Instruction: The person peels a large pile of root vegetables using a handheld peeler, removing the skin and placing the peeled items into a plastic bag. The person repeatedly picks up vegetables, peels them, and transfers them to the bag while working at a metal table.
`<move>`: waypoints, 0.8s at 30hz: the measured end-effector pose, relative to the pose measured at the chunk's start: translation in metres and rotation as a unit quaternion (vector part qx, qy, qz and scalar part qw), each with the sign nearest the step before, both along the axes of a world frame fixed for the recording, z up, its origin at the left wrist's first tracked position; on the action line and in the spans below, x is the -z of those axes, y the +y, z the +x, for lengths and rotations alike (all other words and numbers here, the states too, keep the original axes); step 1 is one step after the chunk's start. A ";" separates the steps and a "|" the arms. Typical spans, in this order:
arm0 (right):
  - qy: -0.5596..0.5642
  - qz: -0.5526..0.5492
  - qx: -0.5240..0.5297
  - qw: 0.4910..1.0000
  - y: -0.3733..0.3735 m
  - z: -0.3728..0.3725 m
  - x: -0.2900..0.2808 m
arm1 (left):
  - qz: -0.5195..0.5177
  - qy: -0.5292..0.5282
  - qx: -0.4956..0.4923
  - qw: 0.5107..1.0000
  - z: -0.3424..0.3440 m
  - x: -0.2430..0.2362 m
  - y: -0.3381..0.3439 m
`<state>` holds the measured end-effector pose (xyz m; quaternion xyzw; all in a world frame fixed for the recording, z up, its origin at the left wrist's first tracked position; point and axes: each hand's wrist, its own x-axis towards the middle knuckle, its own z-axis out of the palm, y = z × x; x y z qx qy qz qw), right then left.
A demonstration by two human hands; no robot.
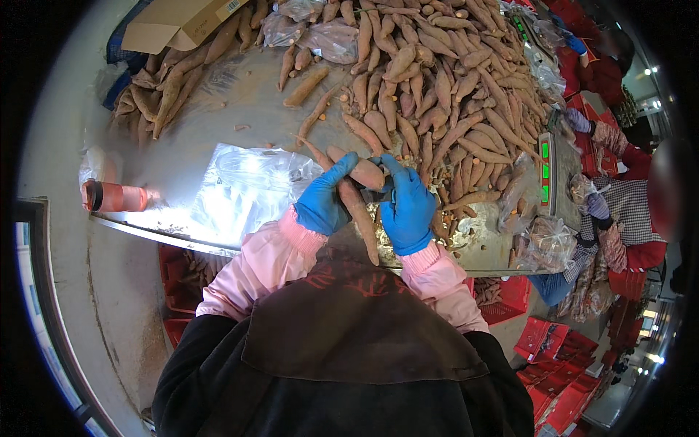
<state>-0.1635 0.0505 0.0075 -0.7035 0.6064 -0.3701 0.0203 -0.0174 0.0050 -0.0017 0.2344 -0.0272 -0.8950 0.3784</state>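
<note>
My left hand, in a blue glove, is closed around sweet potatoes: a short, thick one across the top and a long, thin one slanting down below it toward my body. My right hand, also gloved, is closed at the right end of the short sweet potato, its fingers raised around something I cannot make out. Beside my left hand lie clear plastic bags on the metal table. A large heap of sweet potatoes covers the table's back and right.
A cardboard box is at back left, a red bottle at left. A scale and bagged sweet potatoes stand right. Co-workers work along the right side. Red crates are on the floor and below the table.
</note>
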 end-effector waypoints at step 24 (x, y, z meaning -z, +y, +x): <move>-0.481 0.144 -0.059 0.863 -0.018 -0.016 -0.006 | -0.367 -0.333 -0.079 0.865 -0.013 0.022 0.002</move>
